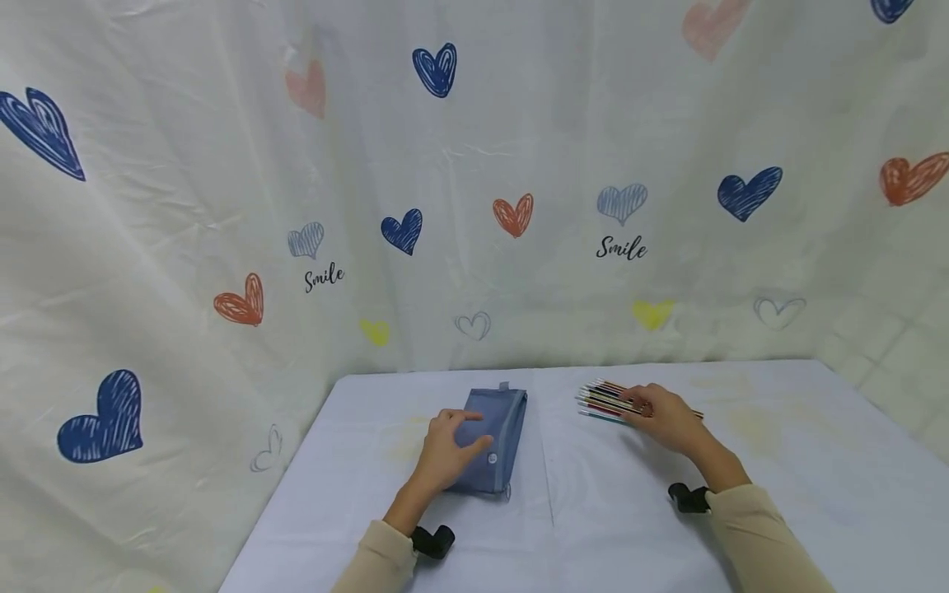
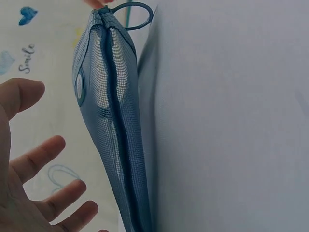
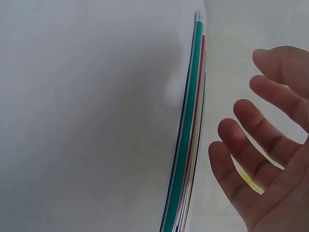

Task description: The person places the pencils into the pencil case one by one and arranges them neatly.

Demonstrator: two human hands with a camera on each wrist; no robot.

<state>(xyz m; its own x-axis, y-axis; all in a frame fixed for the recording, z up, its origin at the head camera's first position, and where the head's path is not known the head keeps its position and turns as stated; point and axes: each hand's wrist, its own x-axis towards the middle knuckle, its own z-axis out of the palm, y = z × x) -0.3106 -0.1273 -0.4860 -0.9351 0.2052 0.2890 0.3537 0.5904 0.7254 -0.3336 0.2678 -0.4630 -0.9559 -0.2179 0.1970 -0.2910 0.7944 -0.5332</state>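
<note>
A blue pencil case [image 1: 485,428] with mesh sides lies on the white table, and its zipper [image 2: 115,96] looks drawn along the edge in the left wrist view. Over its left side hovers my left hand [image 1: 445,449], fingers spread and thumb apart, with nothing between them. To the right lies a bundle of several pencils [image 1: 604,399] in green, red, black and other colours. My right hand [image 1: 663,416] is over the bundle's right part, hiding some of it. In the right wrist view its fingers [image 3: 251,130] are spread beside the pencils, not curled round them.
A white cloth with creases covers the table [image 1: 578,527]. Behind it hangs a pale curtain [image 1: 549,313] printed with hearts and the word Smile. A blue ring loop [image 2: 149,17] sticks out from one end of the pencil case.
</note>
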